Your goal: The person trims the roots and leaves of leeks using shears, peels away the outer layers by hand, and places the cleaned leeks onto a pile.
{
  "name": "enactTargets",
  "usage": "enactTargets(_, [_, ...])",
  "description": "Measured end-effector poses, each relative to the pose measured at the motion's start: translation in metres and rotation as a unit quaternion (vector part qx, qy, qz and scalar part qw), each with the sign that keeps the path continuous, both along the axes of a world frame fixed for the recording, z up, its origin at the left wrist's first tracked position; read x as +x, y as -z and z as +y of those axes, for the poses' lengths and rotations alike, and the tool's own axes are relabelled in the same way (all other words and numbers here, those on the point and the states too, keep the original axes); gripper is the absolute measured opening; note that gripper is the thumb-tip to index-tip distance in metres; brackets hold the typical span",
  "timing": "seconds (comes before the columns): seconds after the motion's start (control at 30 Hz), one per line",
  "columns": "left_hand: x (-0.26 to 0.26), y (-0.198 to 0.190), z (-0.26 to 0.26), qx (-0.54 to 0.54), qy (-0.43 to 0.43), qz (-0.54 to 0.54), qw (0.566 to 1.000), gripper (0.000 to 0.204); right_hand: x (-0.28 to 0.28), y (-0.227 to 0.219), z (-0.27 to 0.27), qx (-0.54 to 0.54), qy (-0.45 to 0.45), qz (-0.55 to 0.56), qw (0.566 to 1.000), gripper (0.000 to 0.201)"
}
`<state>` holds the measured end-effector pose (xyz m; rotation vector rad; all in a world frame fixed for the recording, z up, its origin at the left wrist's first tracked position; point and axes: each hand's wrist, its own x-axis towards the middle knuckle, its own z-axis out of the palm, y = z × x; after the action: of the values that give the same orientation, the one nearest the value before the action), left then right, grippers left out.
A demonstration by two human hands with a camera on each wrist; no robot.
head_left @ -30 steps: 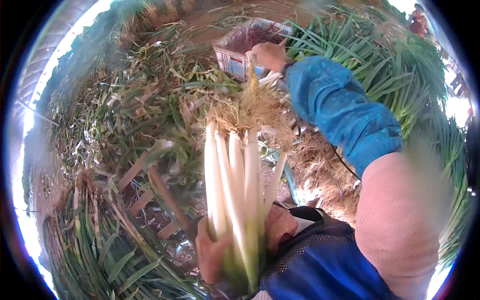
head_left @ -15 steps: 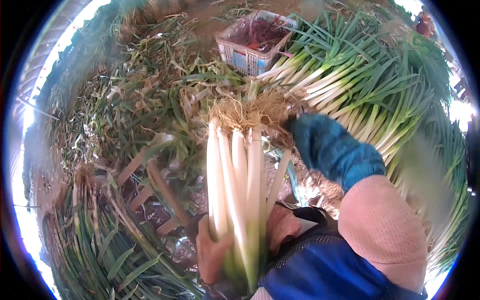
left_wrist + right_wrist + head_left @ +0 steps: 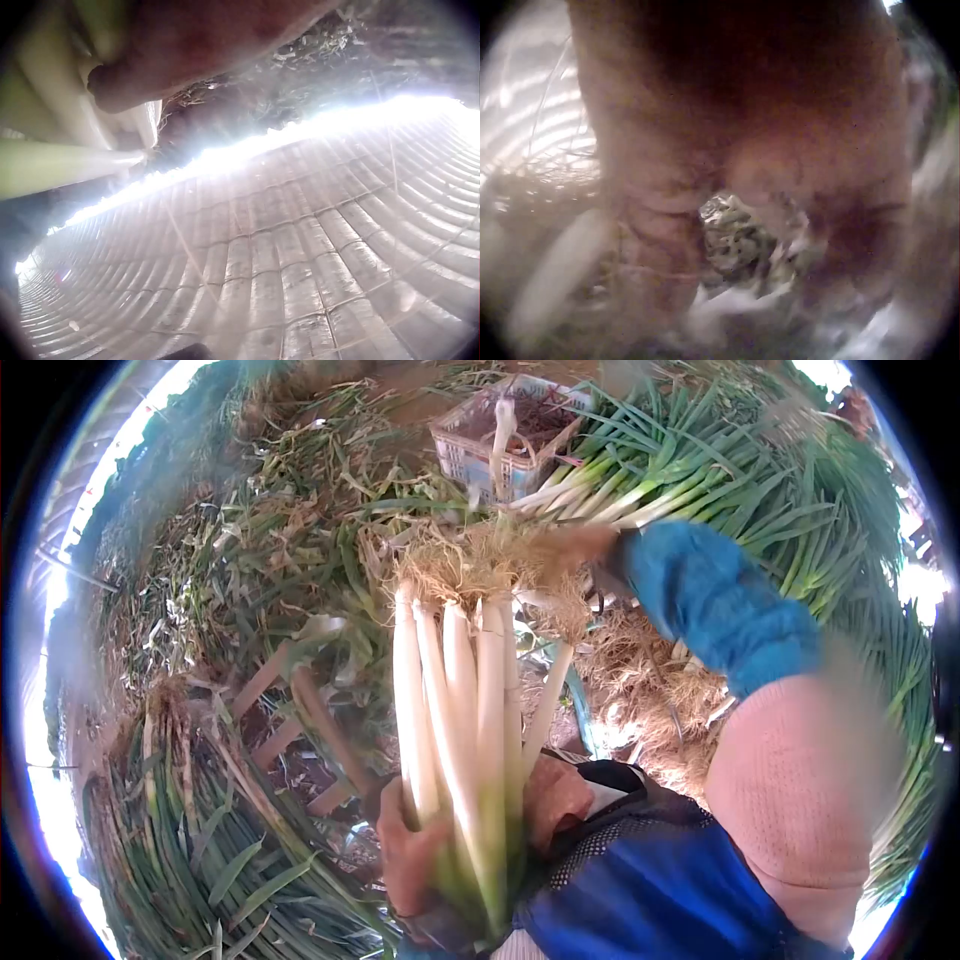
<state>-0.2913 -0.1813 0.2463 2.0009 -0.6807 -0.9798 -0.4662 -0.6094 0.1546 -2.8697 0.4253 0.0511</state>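
Leek bundle (image 3: 490,700): near side of the crate (image 3: 465,463), root ends toward it, white stalks side by side.
Left hand (image 3: 410,860): wrapped round the greener stalk ends, the bundle's far end from the crate.
Right hand (image 3: 585,545): by the roots (image 3: 455,575), between crate and me. Motion blur in both views, can't tell if I'm pinching anything.
Pale strip (image 3: 502,435): blurred, across the crate's front in head view; can't tell if it's airborne.
Stripping, my read: hold the stalks firm without crushing, pull loose skin lengthwise, one layer at a time. Roots are tangled, so tugging sideways could drag neighbours along.
Odd stalk (image 3: 548,705): below the crate's right half, leaning off the rest; worth gathering in so it doesn't slip.
Crate rim: knuckles could clip it on a long reach; lift over.
Leek pile (image 3: 720,490): right of the crate, close to my sleeve; keep the elbow high.
Wooden slats (image 3: 335,725): below-left of the crate, hard edges beside the bundle; don't swing that way.
Trimmings (image 3: 270,530): left of the crate, low and soft; best-looking side for moving.
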Motion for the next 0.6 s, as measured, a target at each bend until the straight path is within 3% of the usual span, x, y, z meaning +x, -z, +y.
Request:
enactTargets(0.13, [0.002, -0.003, -0.002, 0.006, 0.002, 0.023, 1.000, 0.052, -0.002, -0.019, 0.111, 0.178, 0.037, 0.119, 0.976, 0.039])
enactTargets(0.33, [-0.006, -0.018, -0.007, -0.013, 0.028, 0.029, 0.999, 0.049, 0.028, -0.092, 0.153, 0.294, 0.057, 0.263, 0.917, 0.036])
enactTargets(0.43, [0.000, -0.001, 0.002, -0.014, 0.028, -0.001, 1.000, 0.049, 0.024, -0.085, 0.161, 0.261, -0.017, 0.145, 0.954, 0.029])
enactTargets(0.47, [0.001, 0.003, 0.002, -0.029, 0.022, 0.008, 0.999, 0.051, 0.024, -0.090, 0.149, 0.140, -0.023, 0.163, 0.976, 0.022])
enactTargets(0.5, [0.001, 0.007, 0.004, -0.040, 0.020, 0.015, 0.999, 0.053, 0.021, -0.080, 0.112, 0.046, -0.019, 0.017, 0.999, 0.019])
enactTargets(0.53, [0.002, 0.008, 0.006, -0.051, 0.020, 0.022, 0.998, 0.056, 0.018, -0.070, 0.074, -0.060, 0.004, -0.124, 0.990, 0.017])
enactTargets(0.57, [0.003, 0.008, 0.007, -0.040, 0.023, 0.023, 0.999, 0.056, 0.024, -0.088, 0.041, -0.119, 0.147, -0.042, 0.981, 0.017])
enactTargets(0.6, [0.004, 0.007, 0.007, -0.032, 0.025, 0.023, 0.999, 0.056, 0.018, -0.099, 0.004, -0.168, 0.221, -0.037, 0.960, 0.020])
